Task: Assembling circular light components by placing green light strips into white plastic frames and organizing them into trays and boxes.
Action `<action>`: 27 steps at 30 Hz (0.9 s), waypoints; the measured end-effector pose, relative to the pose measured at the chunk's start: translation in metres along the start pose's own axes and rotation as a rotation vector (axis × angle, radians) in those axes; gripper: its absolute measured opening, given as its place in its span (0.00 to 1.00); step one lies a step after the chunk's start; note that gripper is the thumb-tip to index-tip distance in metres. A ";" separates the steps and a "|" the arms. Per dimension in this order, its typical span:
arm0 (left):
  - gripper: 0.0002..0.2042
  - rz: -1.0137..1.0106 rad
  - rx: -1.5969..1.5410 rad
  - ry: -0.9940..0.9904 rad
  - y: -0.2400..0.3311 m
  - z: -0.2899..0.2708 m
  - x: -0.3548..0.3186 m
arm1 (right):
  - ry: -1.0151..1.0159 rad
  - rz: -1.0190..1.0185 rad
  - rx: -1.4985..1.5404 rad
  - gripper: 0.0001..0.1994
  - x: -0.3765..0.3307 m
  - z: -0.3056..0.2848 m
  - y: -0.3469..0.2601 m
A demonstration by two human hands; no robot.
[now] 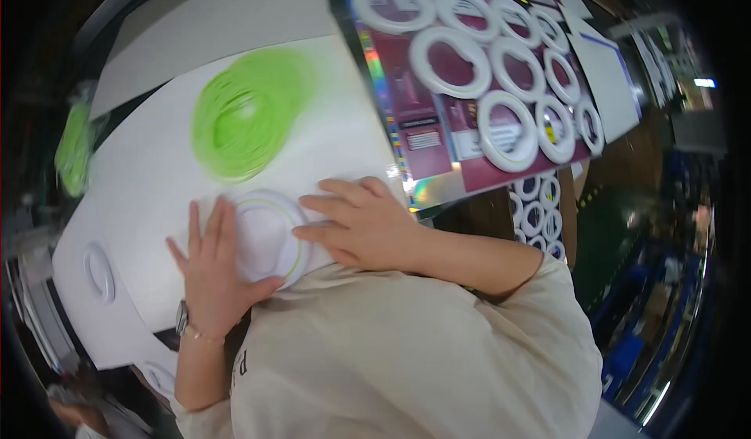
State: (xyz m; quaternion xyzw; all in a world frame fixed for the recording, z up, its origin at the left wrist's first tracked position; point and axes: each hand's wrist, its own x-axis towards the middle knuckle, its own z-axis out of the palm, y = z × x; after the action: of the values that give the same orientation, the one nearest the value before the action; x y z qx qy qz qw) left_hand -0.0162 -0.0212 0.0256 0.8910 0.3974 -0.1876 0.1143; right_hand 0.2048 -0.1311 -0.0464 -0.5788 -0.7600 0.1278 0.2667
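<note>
Left hand (pixel 213 273) and right hand (pixel 375 230) flank the ring (pixel 300 256) at the bench's (pixel 340 138) near edge. Each grip: fingers apart, against it. Green bands (pixel 274 95) lie beyond.

White ring (pixel 288 207) with thin yellow-green line (pixel 300 246), bright green strands (pixel 215 126), maroon printed sheet (pixel 415 108), beige shirt (pixel 422 345)

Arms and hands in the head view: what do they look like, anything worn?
Left hand and right hand: no gloves. Short, loose beige fabric sleeves; forearms uncovered. Left wrist: silvery, watch-like band and thin, pale bracelet. Right wrist: nothing visible.
</note>
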 end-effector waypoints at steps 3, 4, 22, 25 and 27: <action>0.56 -0.074 -0.016 -0.032 -0.001 0.009 -0.006 | 0.041 0.012 0.032 0.21 -0.005 0.005 0.004; 0.56 -0.080 -0.009 -0.033 -0.007 0.012 -0.015 | 0.071 -0.012 0.060 0.20 -0.003 0.005 0.003; 0.21 -0.278 -1.892 0.273 -0.041 0.011 -0.056 | -0.126 -0.074 -0.061 0.28 0.026 -0.003 -0.053; 0.22 -0.254 -1.871 0.236 -0.045 0.020 -0.059 | -0.144 -0.077 -0.065 0.29 0.028 -0.005 -0.058; 0.22 -0.275 -1.865 0.305 -0.045 0.026 -0.060 | -0.165 -0.095 -0.059 0.29 0.031 -0.006 -0.056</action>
State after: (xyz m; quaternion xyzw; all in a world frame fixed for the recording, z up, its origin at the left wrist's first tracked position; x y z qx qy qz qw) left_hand -0.0933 -0.0408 0.0250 0.4013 0.4986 0.3113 0.7025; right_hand 0.1568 -0.1195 -0.0048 -0.5373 -0.8093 0.1400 0.1916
